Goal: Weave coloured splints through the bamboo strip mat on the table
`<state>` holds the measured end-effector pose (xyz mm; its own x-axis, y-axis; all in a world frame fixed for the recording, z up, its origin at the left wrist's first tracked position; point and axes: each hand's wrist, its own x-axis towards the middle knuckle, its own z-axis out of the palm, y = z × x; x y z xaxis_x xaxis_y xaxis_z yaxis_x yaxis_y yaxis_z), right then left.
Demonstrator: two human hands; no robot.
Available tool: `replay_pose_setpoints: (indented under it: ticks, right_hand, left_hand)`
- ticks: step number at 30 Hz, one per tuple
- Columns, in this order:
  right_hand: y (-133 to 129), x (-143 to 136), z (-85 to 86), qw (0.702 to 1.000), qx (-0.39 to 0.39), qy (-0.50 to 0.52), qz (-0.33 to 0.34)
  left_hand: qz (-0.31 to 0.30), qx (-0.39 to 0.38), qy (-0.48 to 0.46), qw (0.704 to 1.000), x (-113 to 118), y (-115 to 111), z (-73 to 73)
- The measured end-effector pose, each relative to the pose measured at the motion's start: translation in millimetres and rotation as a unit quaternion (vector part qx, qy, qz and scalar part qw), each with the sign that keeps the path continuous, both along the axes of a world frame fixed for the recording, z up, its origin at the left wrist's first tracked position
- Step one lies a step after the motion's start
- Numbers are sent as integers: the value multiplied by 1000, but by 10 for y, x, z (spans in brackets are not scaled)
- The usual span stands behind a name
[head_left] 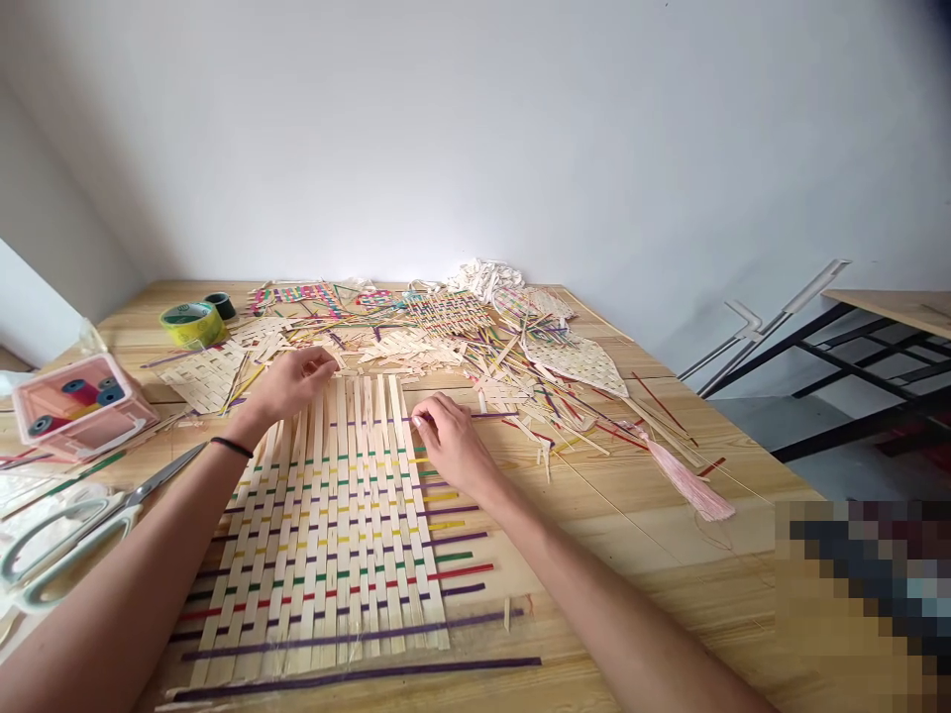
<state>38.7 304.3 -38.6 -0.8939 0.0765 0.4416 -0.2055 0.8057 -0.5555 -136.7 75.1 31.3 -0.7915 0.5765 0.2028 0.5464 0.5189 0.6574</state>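
Note:
A half-woven mat of pale flat strips, crossed by thin purple, green, yellow and red strips, lies before me. At its far left corner my left hand is closed in a pinch around the upper ends of pale strips; its fingertips partly hide them. By the right edge, my right hand pinches a purple strip, which runs across the upper part of the mat with its end sticking out to the right. Clear tape seems to cover the near edge, beside a loose-looking purple strip.
Scissors and a pink box with thread spools are on the left. Tape rolls stand behind. Across the back lie heaped coloured strips, a woven fan and a pink tassel. A black metal frame stands right.

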Motion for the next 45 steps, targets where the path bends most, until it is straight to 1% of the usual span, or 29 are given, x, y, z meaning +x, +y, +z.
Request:
replay_pose_setpoints:
  ticks: [5, 11, 15, 18, 21, 25, 30, 37, 41, 45]
  right_hand:
    - [14, -5, -22, 1000, -13, 3, 5]
    - [24, -21, -34, 1000, -16, 11, 7]
    - [28, -26, -43, 1000, -13, 16, 8]
    - [28, -25, -46, 1000, -12, 21, 10]
    - [27, -26, -48, 1000, -11, 17, 5]
    - [29, -23, -51, 1000, -5, 8, 0]
    - [28, -17, -46, 1000, -10, 4, 4]
    - [19, -11, -41, 1000, -13, 6, 2]
    - [21, -11, -36, 1000, -13, 12, 6]
    - [25, -13, -31, 1000, -12, 8, 4]
  left_hand:
    - [-19, 22, -16, 999, 16, -7, 43]
    - [-48, 105, -71, 991, -13, -64, 106]
    - [-70, 107, -106, 986, -60, -129, 108]
    - [-100, 124, -124, 979, -70, -142, 112]
    - [-130, 164, -133, 969, -49, -123, 139]
    - [-126, 200, -143, 961, -4, -103, 191]
    - [-100, 219, -168, 956, 23, -109, 223]
    - [-99, 254, -197, 942, 32, -110, 267]
    - [-91, 257, -221, 936, 45, -132, 298]
    - [-106, 225, -200, 948, 30, -149, 285]
